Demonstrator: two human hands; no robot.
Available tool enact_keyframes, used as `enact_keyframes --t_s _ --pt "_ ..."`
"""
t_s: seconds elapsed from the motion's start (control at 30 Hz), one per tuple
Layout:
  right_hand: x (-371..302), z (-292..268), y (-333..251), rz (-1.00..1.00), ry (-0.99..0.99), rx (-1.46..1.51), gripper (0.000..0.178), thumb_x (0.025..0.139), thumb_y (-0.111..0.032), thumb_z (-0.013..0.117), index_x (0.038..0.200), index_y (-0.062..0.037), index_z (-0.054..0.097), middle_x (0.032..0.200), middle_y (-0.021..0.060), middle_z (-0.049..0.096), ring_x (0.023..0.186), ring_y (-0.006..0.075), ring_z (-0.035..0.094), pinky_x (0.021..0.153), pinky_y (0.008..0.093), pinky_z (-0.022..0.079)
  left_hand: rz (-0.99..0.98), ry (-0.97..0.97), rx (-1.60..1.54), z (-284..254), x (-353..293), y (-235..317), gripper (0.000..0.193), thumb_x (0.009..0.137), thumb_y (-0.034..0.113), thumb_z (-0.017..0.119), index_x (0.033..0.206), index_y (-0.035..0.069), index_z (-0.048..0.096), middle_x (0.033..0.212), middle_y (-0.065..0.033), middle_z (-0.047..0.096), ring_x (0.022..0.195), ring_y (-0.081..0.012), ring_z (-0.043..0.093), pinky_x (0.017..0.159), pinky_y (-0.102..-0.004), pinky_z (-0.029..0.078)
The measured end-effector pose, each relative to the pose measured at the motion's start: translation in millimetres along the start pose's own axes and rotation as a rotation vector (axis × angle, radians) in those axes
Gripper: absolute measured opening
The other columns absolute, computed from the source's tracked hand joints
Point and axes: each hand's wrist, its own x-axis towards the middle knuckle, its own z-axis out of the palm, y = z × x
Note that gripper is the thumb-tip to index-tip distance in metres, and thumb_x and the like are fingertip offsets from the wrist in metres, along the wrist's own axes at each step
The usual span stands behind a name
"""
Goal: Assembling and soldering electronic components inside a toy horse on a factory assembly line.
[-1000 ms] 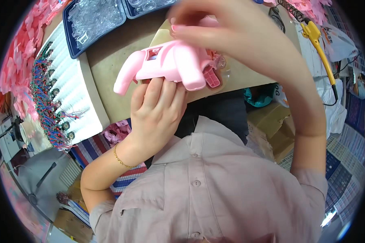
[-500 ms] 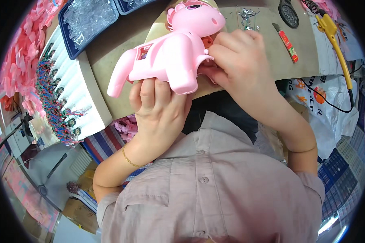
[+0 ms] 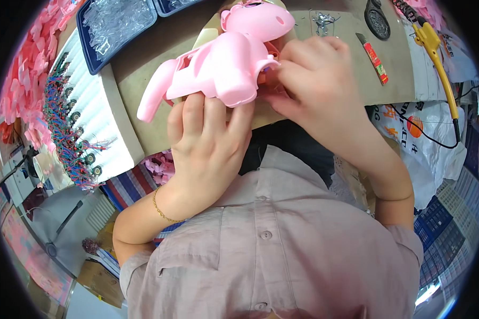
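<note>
A pink plastic toy pony (image 3: 221,64) lies tilted over the table's near edge, its head at the far right and its tail to the left. My left hand (image 3: 210,133) grips the body from the near side, fingers bent under the belly. At the pony's open chest, my right hand (image 3: 314,80) is closed with its fingertips at the gap. Whatever those fingers pinch is hidden. A bit of orange-red shows inside the gap. In the pony's back a cut-out is partly visible.
A dark blue tray (image 3: 96,64) of clear plastic pieces stands at the far left. Beside it, small wired parts (image 3: 64,122) lie on white ribbed foam. Rightward are a red cutter knife (image 3: 375,61), a black oval part (image 3: 377,21), small metal screws (image 3: 323,22) and a yellow-handled tool (image 3: 436,48).
The pony has rolled slightly and shifted up, so its back cut-out shows less. My left hand has turned with it, and my right hand has moved a little at the chest gap.
</note>
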Motion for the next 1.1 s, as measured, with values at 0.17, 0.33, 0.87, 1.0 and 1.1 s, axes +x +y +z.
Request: enact_keyframes --t_s 0.17,0.33,0.87,1.0,1.1 --pt "0 6 4 -0.032 -0.019 0.027 0.02 0.062 -0.011 0.072 0.079 -0.0102 0.06 0.082 0.0018 0.053 0.082 0.0206 0.052 0.082 0.0374 0.036 0.034 0.047 0.007 1 -2 -1 0.05 0.074 0.021 0.07 0.123 0.018 0.06 0.114 -0.0106 0.052 0.102 -0.03 0.047 0.088 -0.04 0.035" --pt "9 1 5 -0.065 -0.03 -0.048 0.019 0.062 -0.01 0.071 0.078 -0.0103 0.06 0.081 0.0014 0.053 0.081 0.0206 0.052 0.082 0.0373 0.036 0.067 0.066 0.019 -1 3 -2 0.044 0.075 0.021 0.067 0.119 0.02 0.062 0.112 -0.0092 0.053 0.099 -0.0286 0.048 0.086 -0.0393 0.036" --pt "-23 -10 19 0.317 0.012 0.321 0.027 0.071 -0.007 0.075 0.094 0.0013 0.065 0.092 0.0084 0.06 0.082 0.0183 0.059 0.073 0.0289 0.047 0.083 -0.028 0.049 -10 4 1 0.047 0.075 0.013 0.059 0.121 0.025 0.06 0.093 -0.0067 0.05 0.091 -0.0244 0.049 0.082 -0.0367 0.04" --pt "-22 -10 16 0.276 -0.041 0.196 0.026 0.071 -0.008 0.075 0.093 0.0011 0.065 0.09 0.0085 0.06 0.082 0.0188 0.06 0.073 0.0285 0.048 0.061 -0.092 0.069 -17 5 4 0.047 0.077 0.012 0.058 0.122 0.025 0.061 0.093 -0.0058 0.051 0.086 -0.0232 0.05 0.081 -0.0359 0.041" --pt "-13 -20 18 0.189 -0.124 0.04 0.022 0.074 -0.007 0.073 0.092 0.0012 0.065 0.09 0.0079 0.061 0.083 0.0178 0.06 0.073 0.0278 0.048 0.07 -0.116 0.145 -19 5 9 0.045 0.078 0.013 0.055 0.122 0.023 0.061 0.096 -0.0074 0.053 0.091 -0.0242 0.051 0.081 -0.0359 0.041"
